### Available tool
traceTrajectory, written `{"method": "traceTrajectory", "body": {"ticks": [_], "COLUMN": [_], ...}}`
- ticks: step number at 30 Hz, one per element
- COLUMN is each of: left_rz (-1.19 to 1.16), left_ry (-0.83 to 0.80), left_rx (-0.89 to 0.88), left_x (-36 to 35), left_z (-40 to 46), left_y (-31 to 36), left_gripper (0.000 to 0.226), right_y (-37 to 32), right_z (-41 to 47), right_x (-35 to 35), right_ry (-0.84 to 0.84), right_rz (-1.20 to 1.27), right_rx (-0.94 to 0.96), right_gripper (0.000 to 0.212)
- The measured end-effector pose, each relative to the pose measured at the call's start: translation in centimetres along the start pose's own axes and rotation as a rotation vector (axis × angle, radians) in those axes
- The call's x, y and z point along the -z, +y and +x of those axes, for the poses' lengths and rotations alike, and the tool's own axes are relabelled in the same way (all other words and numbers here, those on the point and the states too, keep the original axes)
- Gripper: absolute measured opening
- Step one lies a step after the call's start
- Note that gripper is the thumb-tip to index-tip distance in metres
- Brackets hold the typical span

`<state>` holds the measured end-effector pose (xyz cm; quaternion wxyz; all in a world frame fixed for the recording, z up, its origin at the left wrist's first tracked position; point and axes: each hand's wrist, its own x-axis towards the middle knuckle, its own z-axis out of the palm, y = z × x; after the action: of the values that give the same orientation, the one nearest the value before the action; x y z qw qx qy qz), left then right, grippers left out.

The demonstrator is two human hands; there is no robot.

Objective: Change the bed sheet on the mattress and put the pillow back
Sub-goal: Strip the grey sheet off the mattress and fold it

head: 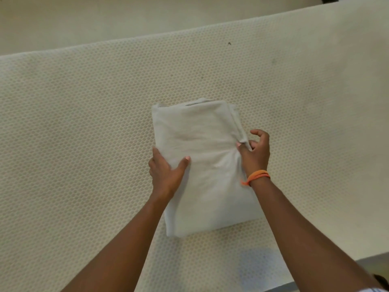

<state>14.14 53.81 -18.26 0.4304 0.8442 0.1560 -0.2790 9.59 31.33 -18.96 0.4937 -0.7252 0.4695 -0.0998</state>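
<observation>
Both forearms reach in from 6 o'clock to the folded sheet [202, 165] lying mid-mattress [84, 123], long axis 12 to 6: left hand [166, 171] holds its left edge, right hand [255, 153] pinches a right-edge layer.

A folded white cloth bed sheet [202, 165] lies on the bare cream honeycomb-textured mattress [84, 133], near its middle. My left hand [166, 173] sits at the sheet's nine o'clock edge, my right hand [255, 152] at its three o'clock edge. At twelve o'clock, beyond the mattress's far edge, runs a pale plain wall [126, 17].
</observation>
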Motion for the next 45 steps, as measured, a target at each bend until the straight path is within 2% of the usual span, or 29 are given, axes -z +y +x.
{"method": "traceTrajectory", "body": {"ticks": [2,7,13,16,20,23,26,28,30,33,36,40,43,45], "left_rz": [-0.098,-0.212,-0.294,-0.341,-0.412,-0.451,-0.444,-0.446,-0.444,-0.439,-0.453,-0.471,-0.564,-0.600], "left_ry": [-0.017,-0.040,-0.302,-0.380,-0.420,-0.377,-0.436,-0.436,-0.429,-0.442,-0.413,-0.437,-0.450,-0.455], "left_rx": [0.001,0.151,0.330,0.348,0.345,0.406,0.424,0.405,0.383,0.350,0.261,0.038,-0.098,-0.145], "left_x": [0.0,0.6,2.4,2.8,2.7,3.9,6.5,8.7,10.9,14.2,18.0,24.5,30.2,33.0], "left_z": [0.2,0.7,-2.0,-3.2,-4.2,-5.5,-8.0,-10.1,-12.6,-16.9,-21.9,-28.3,-32.4,-34.5], "left_y": [-0.2,-1.6,-3.6,-3.8,-2.7,-0.8,1.3,2.5,3.5,4.5,6.0,8.3,9.8,11.2], "left_gripper": [0.093,0.079,0.059,0.054,0.054,0.051,0.046,0.041,0.049,0.065,0.067,0.076,0.074,0.087], "right_y": [1.0,4.4,6.2,6.3,5.6,4.2,1.9,-0.4,-2.8,-6.6,-11.9,-18.9,-23.3,-25.3], "right_z": [0.6,-0.7,-5.8,-7.7,-6.9,-6.5,-7.9,-9.8,-12.2,-15.9,-19.8,-24.0,-26.7,-28.6], "right_x": [0.6,0.9,1.2,1.0,1.5,3.0,5.4,7.0,8.7,11.2,13.7,17.4,20.4,21.2], "right_ry": [0.009,-0.162,-0.046,-0.045,-0.126,-0.329,-0.561,-0.636,-0.684,-0.718,-0.754,-0.939,-1.010,-1.012], "right_rz": [-0.094,-0.443,-0.501,-0.503,-0.366,-0.139,0.161,0.288,0.363,0.388,0.383,0.499,0.674,0.746], "right_rx": [-0.026,-0.063,-0.148,-0.155,-0.278,-0.448,-0.648,-0.705,-0.735,-0.722,-0.641,-0.458,-0.403,-0.388], "right_gripper": [0.047,0.056,0.054,0.051,0.052,0.055,0.074,0.072,0.070,0.077,0.060,0.052,0.069,0.075]}}
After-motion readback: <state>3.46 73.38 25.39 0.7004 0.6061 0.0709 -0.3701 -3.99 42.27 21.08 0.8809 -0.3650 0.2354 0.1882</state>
